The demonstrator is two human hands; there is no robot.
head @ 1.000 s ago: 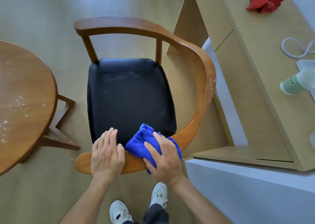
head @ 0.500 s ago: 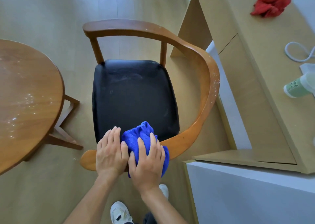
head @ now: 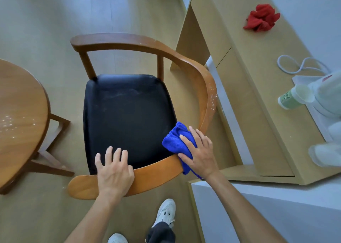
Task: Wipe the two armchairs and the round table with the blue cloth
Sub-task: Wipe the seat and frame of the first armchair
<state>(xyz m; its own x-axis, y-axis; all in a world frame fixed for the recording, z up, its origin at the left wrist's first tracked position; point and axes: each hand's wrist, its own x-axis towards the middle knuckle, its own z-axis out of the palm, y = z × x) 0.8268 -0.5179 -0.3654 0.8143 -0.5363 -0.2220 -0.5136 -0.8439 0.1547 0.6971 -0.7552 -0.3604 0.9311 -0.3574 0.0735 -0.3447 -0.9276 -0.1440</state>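
Nearest the camera, two white shoes (head: 164,212) are standing on the floor just behind the armchair (head: 129,111). The left hand (head: 113,170) is resting flat on the near curve of the armchair's wooden rail, fingers relaxed and spread over the edge of the black seat, gripping nothing. Along that same rail, toward the armchair's right arm, the right hand (head: 198,151) is pressing down on the blue cloth (head: 177,144), fingers lying over the bunched fabric and curling round it at the rail; the cloth is sitting under and ahead of the palm, draped over the rail with one fold hanging below and a ruffled edge poking out toward the seat. Pale specks are showing on the armchair's right arm beyond the cloth.

Left of the armchair, the round table (head: 20,117) is showing part of its surface, dotted with white spots. Right of the armchair, a tan surface (head: 258,61) is carrying a green cup (head: 291,99) with a printed pattern too blurred to read, a white cord (head: 299,64), and, farthest off, a crumpled red cloth (head: 262,18). No writing is legible anywhere.
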